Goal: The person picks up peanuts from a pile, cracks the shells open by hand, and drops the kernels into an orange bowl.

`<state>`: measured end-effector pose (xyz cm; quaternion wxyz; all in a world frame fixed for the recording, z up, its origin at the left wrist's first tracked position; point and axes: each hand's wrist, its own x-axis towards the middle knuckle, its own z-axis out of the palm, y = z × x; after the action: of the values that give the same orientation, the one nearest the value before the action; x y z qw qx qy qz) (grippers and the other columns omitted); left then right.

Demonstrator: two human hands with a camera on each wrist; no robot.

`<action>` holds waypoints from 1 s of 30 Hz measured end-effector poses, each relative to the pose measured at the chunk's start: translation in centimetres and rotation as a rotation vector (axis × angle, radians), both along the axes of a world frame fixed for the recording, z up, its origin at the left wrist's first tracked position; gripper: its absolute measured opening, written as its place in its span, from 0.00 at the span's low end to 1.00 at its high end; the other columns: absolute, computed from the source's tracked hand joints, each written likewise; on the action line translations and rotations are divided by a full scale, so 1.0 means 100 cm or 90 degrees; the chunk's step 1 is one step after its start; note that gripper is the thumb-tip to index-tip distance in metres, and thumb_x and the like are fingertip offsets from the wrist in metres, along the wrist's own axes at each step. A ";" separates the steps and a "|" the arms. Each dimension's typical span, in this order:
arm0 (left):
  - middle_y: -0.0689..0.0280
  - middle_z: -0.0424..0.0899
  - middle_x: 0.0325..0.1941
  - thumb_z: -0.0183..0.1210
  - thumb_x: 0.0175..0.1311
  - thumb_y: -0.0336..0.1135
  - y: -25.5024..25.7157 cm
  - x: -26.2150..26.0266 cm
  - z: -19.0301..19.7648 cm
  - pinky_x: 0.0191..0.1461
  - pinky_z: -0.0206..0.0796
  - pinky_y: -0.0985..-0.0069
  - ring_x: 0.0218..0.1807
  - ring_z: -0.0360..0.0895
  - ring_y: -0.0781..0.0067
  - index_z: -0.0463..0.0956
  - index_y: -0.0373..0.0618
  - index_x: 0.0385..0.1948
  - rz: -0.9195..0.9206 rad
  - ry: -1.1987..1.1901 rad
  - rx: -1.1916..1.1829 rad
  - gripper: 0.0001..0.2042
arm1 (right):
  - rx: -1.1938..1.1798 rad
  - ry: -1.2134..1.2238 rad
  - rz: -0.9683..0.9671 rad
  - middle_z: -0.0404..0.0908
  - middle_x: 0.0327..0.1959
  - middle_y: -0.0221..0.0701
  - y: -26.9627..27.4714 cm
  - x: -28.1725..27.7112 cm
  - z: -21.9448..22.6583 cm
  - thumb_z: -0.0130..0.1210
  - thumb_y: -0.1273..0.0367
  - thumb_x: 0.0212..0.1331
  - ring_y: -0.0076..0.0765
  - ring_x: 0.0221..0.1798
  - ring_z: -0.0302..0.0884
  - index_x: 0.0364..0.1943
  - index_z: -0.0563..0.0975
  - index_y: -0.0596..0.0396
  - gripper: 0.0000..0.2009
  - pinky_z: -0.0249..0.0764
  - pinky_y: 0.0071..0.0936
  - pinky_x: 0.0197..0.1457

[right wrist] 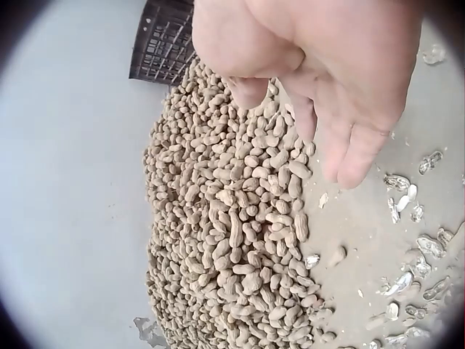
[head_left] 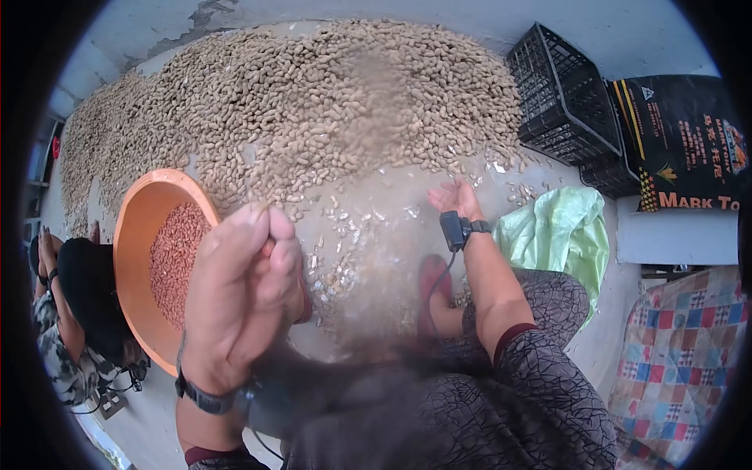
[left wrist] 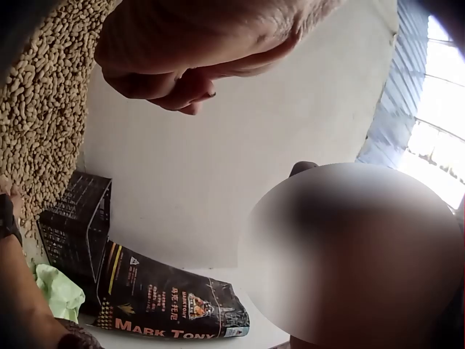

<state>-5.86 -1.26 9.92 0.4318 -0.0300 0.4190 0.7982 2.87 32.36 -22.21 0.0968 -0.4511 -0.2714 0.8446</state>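
Note:
My left hand is raised close to the camera, over the right side of an orange basin of red peanut kernels. Its fingers are curled in, and a small reddish kernel shows between them. In the left wrist view the same hand is in front of the wall. My right hand is low over the floor by the near edge of the unshelled peanuts, fingers loosely extended. The right wrist view shows that hand with nothing visible in it.
Black crates and a black printed sack stand at the right, with a green plastic bag nearer. Broken shells litter the floor between my feet. Another person's arm is at the far left; a checkered cloth lies at the lower right.

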 end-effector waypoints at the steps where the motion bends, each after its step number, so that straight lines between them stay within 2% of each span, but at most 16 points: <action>1: 0.65 0.72 0.21 0.47 0.66 0.35 0.001 0.000 0.002 0.19 0.50 0.89 0.16 0.60 0.84 0.70 0.38 0.31 0.000 -0.004 -0.004 0.09 | -0.004 -0.004 0.000 0.52 0.61 0.59 0.004 -0.005 -0.010 0.32 0.54 0.66 0.56 0.63 0.57 0.64 0.44 0.67 0.32 0.61 0.43 0.63; 3: 0.64 0.71 0.17 0.46 0.66 0.35 0.002 -0.002 0.002 0.19 0.50 0.89 0.15 0.59 0.83 0.69 0.37 0.29 0.035 0.007 -0.015 0.10 | -0.048 0.004 -0.032 0.47 0.65 0.58 0.010 -0.015 -0.031 0.31 0.53 0.66 0.55 0.67 0.50 0.65 0.42 0.66 0.33 0.54 0.44 0.67; 4: 0.64 0.71 0.17 0.46 0.66 0.35 0.003 -0.003 0.001 0.19 0.50 0.89 0.15 0.59 0.83 0.69 0.37 0.29 0.035 0.003 -0.019 0.10 | -0.052 -0.001 -0.033 0.47 0.65 0.58 0.012 -0.021 -0.038 0.31 0.53 0.66 0.55 0.67 0.50 0.65 0.42 0.66 0.33 0.54 0.44 0.67; 6: 0.65 0.66 0.17 0.43 0.68 0.33 0.005 -0.007 0.000 0.11 0.51 0.90 0.10 0.55 0.86 0.65 0.38 0.29 0.074 0.018 -0.039 0.09 | -0.097 0.001 -0.082 0.43 0.67 0.55 0.015 -0.033 -0.052 0.31 0.52 0.66 0.53 0.69 0.45 0.65 0.41 0.65 0.34 0.48 0.44 0.70; 11: 0.65 0.64 0.14 0.42 0.68 0.33 0.016 -0.014 0.006 0.09 0.50 0.89 0.07 0.53 0.85 0.62 0.39 0.27 0.167 -0.037 -0.130 0.09 | -0.146 0.045 -0.118 0.41 0.68 0.51 0.023 -0.057 -0.088 0.32 0.52 0.66 0.51 0.70 0.43 0.66 0.40 0.62 0.34 0.46 0.43 0.71; 13: 0.64 0.64 0.14 0.41 0.68 0.32 0.018 -0.017 0.006 0.09 0.50 0.88 0.07 0.53 0.85 0.61 0.39 0.27 0.173 -0.040 -0.152 0.09 | -0.144 0.072 -0.138 0.40 0.69 0.50 0.020 -0.073 -0.086 0.33 0.52 0.65 0.51 0.71 0.42 0.66 0.40 0.61 0.34 0.45 0.43 0.71; 15: 0.63 0.65 0.14 0.43 0.66 0.32 0.017 -0.021 0.002 0.09 0.50 0.88 0.07 0.55 0.84 0.62 0.38 0.28 0.180 -0.048 -0.146 0.09 | -0.154 0.092 -0.238 0.41 0.69 0.46 0.021 -0.093 -0.085 0.36 0.51 0.65 0.49 0.71 0.40 0.66 0.42 0.61 0.35 0.44 0.43 0.71; 18: 0.63 0.69 0.20 0.44 0.68 0.34 0.021 -0.027 0.000 0.12 0.49 0.90 0.12 0.57 0.85 0.65 0.39 0.28 0.116 -0.049 -0.120 0.10 | -0.171 0.141 -0.222 0.46 0.68 0.43 0.023 -0.113 -0.075 0.38 0.51 0.64 0.48 0.70 0.43 0.65 0.45 0.59 0.34 0.45 0.44 0.71; 19: 0.64 0.69 0.20 0.45 0.68 0.34 0.021 -0.028 -0.001 0.13 0.50 0.89 0.13 0.58 0.84 0.65 0.39 0.28 0.097 -0.050 -0.117 0.10 | -0.173 0.141 -0.221 0.46 0.68 0.43 0.021 -0.120 -0.066 0.38 0.51 0.64 0.48 0.70 0.43 0.65 0.45 0.59 0.34 0.45 0.44 0.71; 21: 0.64 0.69 0.19 0.45 0.68 0.34 0.023 -0.030 -0.001 0.13 0.50 0.89 0.13 0.58 0.84 0.66 0.38 0.28 0.079 -0.051 -0.116 0.10 | -0.105 0.134 -0.206 0.44 0.66 0.55 0.015 -0.132 -0.054 0.39 0.49 0.62 0.54 0.70 0.41 0.64 0.44 0.64 0.38 0.44 0.44 0.70; 22: 0.64 0.69 0.19 0.45 0.68 0.34 0.025 -0.030 -0.001 0.13 0.50 0.89 0.13 0.58 0.84 0.66 0.38 0.28 0.075 -0.055 -0.122 0.10 | -0.106 0.134 -0.205 0.44 0.66 0.55 0.016 -0.134 -0.056 0.39 0.49 0.62 0.54 0.70 0.41 0.64 0.44 0.64 0.38 0.44 0.44 0.70; 24: 0.65 0.69 0.18 0.45 0.68 0.34 0.026 -0.030 0.000 0.13 0.50 0.89 0.13 0.59 0.83 0.66 0.38 0.28 0.074 -0.057 -0.127 0.10 | -0.190 0.136 -0.254 0.50 0.62 0.58 0.020 -0.137 -0.061 0.41 0.49 0.61 0.55 0.66 0.49 0.62 0.49 0.64 0.35 0.51 0.48 0.67; 25: 0.65 0.69 0.19 0.45 0.68 0.34 0.026 -0.029 0.000 0.14 0.50 0.89 0.13 0.59 0.83 0.66 0.38 0.28 0.070 -0.057 -0.126 0.10 | -0.191 0.138 -0.253 0.50 0.62 0.58 0.025 -0.137 -0.067 0.41 0.49 0.61 0.55 0.66 0.49 0.62 0.49 0.64 0.35 0.51 0.48 0.67; 27: 0.65 0.69 0.19 0.45 0.68 0.34 0.027 -0.027 0.002 0.14 0.51 0.89 0.13 0.59 0.83 0.66 0.38 0.28 0.065 -0.057 -0.125 0.10 | -0.186 0.144 -0.177 0.69 0.51 0.38 0.029 -0.134 -0.076 0.40 0.53 0.62 0.40 0.51 0.68 0.51 0.66 0.55 0.22 0.71 0.41 0.50; 28: 0.65 0.68 0.19 0.45 0.68 0.35 0.027 -0.026 0.003 0.14 0.51 0.89 0.14 0.59 0.83 0.66 0.38 0.28 0.074 -0.067 -0.139 0.11 | -0.187 0.143 -0.178 0.69 0.51 0.38 0.029 -0.133 -0.079 0.40 0.53 0.62 0.40 0.51 0.68 0.51 0.66 0.55 0.22 0.71 0.41 0.50; 30: 0.64 0.68 0.20 0.45 0.68 0.36 0.025 -0.024 0.005 0.14 0.51 0.90 0.14 0.59 0.83 0.66 0.37 0.28 0.084 -0.074 -0.149 0.11 | -0.208 0.193 -0.174 0.74 0.42 0.36 0.026 -0.133 -0.081 0.41 0.56 0.60 0.39 0.42 0.73 0.43 0.70 0.54 0.17 0.73 0.38 0.41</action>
<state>-8.25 1.27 10.42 0.3951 -0.1537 0.4806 0.7677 -10.46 34.94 -30.29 0.1756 -0.3614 -0.0507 0.9143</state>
